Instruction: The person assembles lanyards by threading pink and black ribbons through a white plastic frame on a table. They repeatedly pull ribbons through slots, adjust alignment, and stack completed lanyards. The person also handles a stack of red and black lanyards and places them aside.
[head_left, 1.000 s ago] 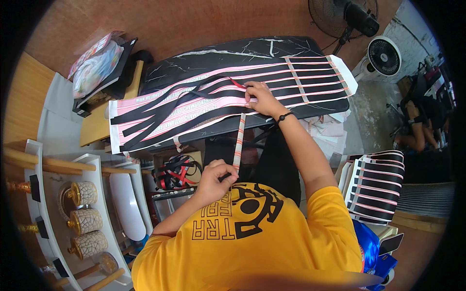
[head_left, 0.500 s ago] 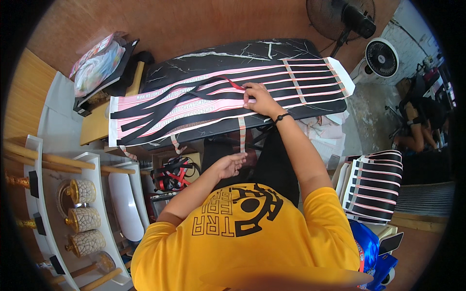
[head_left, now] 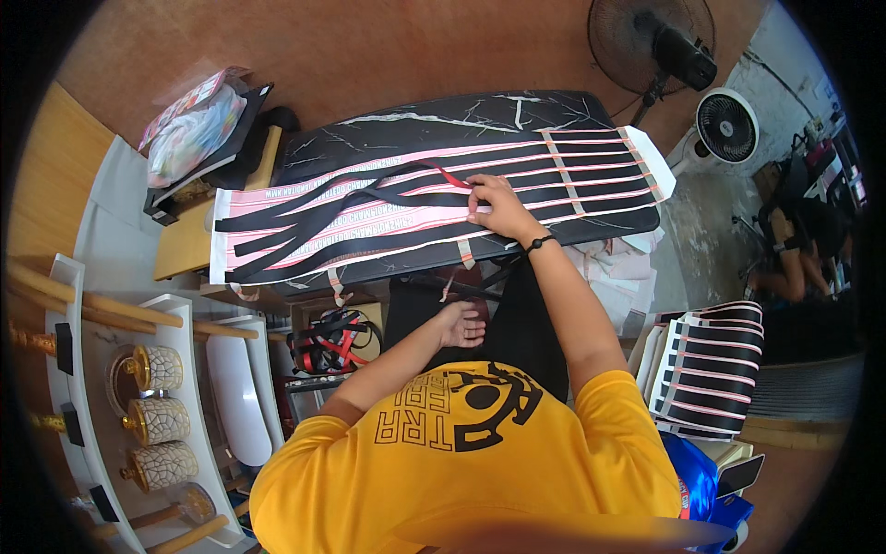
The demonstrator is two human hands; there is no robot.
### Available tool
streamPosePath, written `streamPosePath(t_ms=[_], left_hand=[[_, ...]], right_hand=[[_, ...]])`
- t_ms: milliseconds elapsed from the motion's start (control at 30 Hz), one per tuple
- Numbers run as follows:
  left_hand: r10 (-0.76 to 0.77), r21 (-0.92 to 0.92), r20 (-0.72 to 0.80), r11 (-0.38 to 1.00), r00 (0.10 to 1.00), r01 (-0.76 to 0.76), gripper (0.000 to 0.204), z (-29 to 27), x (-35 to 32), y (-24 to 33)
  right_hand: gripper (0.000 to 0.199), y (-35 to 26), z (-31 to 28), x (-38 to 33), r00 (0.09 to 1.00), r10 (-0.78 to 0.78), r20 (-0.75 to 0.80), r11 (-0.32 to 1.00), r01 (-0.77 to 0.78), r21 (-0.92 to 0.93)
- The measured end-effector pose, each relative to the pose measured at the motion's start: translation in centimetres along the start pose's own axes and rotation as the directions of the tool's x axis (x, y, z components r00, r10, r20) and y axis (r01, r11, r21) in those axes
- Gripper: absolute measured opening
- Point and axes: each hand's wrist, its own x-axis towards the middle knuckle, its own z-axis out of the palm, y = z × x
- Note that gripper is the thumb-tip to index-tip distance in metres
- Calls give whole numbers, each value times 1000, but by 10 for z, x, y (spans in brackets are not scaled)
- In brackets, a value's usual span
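Note:
A long sheet (head_left: 434, 210) printed pink and white lies across the black marbled table (head_left: 415, 129), with black ribbons laid along it in rows. At the left, several loose black ribbons (head_left: 314, 217) cross over the printing, and one has a red end (head_left: 452, 178). My right hand (head_left: 498, 205) rests on the sheet beside that red end, thumb and forefinger closed on a black ribbon, though the fingers partly hide it. Below the table edge my left hand (head_left: 460, 325) is palm up and empty, its fingers apart. A tape strip (head_left: 465, 252) hangs from the edge just above it.
Tape bands (head_left: 562, 171) cross the ribbons at the right. More tape (head_left: 337, 286) dangles at the front left. A striped ribbon stack (head_left: 712, 365) sits at the right. Two fans (head_left: 726, 126) stand behind; a box of red and black straps (head_left: 337, 340) is below. Another person sits far right.
My left hand has let go of the hanging tape strip and dropped lower; the strip now curls up under the edge. My right hand stays about the same place on the sheet.

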Motion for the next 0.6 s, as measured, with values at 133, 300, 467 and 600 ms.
streamPosePath(t_ms=[133, 300, 467, 600], left_hand=[[49, 866, 383, 330, 922, -377, 44, 19, -74, 15], [461, 548, 710, 113, 532, -829, 29, 13, -181, 56], [909, 763, 412, -306, 64, -569, 25, 21, -196, 113], [917, 877, 398, -388, -24, -283, 35, 23, -182, 139]], right_hand=[[24, 1, -2, -2, 1000, 14, 27, 1000, -14, -14], [27, -4, 5, 2, 998, -31, 49, 999, 30, 9], [27, -39, 42, 15, 1000, -21, 23, 992, 18, 124], [22, -19, 17, 24, 959, 155, -237, 979, -118, 166]])
